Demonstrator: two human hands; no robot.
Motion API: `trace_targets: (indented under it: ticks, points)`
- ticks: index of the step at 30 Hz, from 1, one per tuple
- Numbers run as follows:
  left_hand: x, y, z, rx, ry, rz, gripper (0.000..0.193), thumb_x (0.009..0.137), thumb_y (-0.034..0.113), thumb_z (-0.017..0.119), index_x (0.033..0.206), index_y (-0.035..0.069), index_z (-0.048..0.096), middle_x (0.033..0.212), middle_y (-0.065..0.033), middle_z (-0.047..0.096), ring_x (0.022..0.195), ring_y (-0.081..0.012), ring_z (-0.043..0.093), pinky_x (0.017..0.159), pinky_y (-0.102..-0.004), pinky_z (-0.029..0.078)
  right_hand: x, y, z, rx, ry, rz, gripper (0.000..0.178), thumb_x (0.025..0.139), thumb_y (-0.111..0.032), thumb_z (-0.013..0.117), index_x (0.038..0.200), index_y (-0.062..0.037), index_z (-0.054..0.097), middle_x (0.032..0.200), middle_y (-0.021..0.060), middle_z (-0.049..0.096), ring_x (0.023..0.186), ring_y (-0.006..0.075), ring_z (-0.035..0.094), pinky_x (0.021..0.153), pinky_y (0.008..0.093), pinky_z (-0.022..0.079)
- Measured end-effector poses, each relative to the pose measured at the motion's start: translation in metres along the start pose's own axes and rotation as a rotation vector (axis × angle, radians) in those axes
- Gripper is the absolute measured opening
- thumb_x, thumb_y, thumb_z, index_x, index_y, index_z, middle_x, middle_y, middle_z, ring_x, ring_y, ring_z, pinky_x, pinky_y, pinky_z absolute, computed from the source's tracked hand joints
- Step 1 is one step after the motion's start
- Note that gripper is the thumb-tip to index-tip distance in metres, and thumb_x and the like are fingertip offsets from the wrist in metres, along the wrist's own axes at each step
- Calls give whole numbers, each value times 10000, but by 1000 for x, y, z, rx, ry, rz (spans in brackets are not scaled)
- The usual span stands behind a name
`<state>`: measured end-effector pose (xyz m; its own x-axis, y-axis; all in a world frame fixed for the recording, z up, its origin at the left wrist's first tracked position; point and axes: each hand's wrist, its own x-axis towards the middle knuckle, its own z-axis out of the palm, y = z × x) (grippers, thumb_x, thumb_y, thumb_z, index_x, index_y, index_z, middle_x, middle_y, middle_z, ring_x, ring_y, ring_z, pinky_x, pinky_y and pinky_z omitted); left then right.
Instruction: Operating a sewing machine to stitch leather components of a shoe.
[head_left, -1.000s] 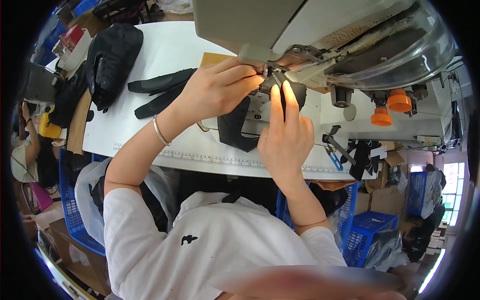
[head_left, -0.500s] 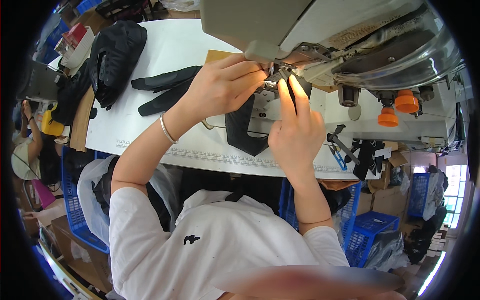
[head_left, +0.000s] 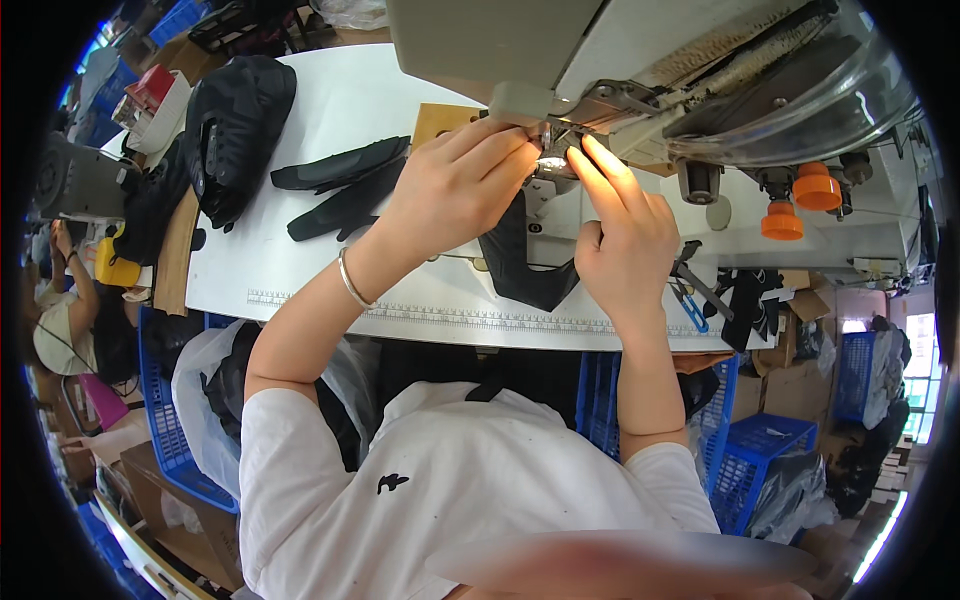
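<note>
A curved black fabric piece [head_left: 530,280] lies under the needle area of a sewing machine [head_left: 480,50] and hangs toward the table's front edge. My left hand [head_left: 465,185], with a silver bangle at the wrist, is closed at the needle's left side, fingers pinched on the fabric; the tips are partly hidden. On the right of the needle, my right hand [head_left: 630,230] has its index and middle fingers stretched out to the lit presser foot area, thumb bent below. What lies under these fingertips is hard to make out.
Black fabric strips [head_left: 340,185] and a black bag-like item [head_left: 240,135] lie on the white table [head_left: 340,75] at the left. Blue-handled snips [head_left: 690,308] sit at the right beside black scraps. Blue crates [head_left: 750,470] stand below. Another person [head_left: 70,310] sits far left.
My right hand has shifted slightly right, away from the needle, its fingers no longer reaching as close to it. The left hand stays at the needle. The whole view has shifted slightly.
</note>
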<state>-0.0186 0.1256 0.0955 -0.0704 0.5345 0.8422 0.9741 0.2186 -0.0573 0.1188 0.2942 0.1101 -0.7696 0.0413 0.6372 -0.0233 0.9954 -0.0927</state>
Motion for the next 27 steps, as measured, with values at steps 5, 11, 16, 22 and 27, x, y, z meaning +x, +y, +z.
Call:
trace_targets:
  ticks: [5,11,16,22,27]
  points:
    - [-7,1,-8,49,14,-25,203,786,71,735,985,48,706,1039,-46,698,1041,-226,698,715,-313,584,5,-7,-4,6,-78,21,708,690,44,559,1349,-182,685,1389,-10,662,908,237,658,839,349,505]
    - [-7,9,5,-46,152,-27,163,758,87,687,900,10,669,940,-86,649,1030,-266,683,839,-347,582,-2,7,0,48,-68,-4,710,688,51,546,1363,-133,671,1339,77,692,1046,265,680,923,392,497]
    - [-12,12,10,-61,201,-70,173,791,85,690,941,1,672,950,-92,643,1035,-267,673,876,-370,575,-4,4,5,83,-30,2,693,698,95,511,1347,-90,673,1375,73,680,1093,250,677,917,365,474]
    - [-11,18,13,-131,228,-181,211,794,80,705,989,1,684,984,-88,652,1080,-262,662,905,-374,573,-4,1,12,74,14,38,691,708,114,498,1347,-83,669,1391,78,671,1149,249,667,927,367,472]
    - [-12,20,20,-159,297,-229,250,798,86,719,1031,-2,691,1026,-89,666,1109,-269,659,897,-374,578,-4,-4,15,67,38,63,673,727,123,495,1340,-88,674,1395,83,669,1178,247,661,931,365,471]
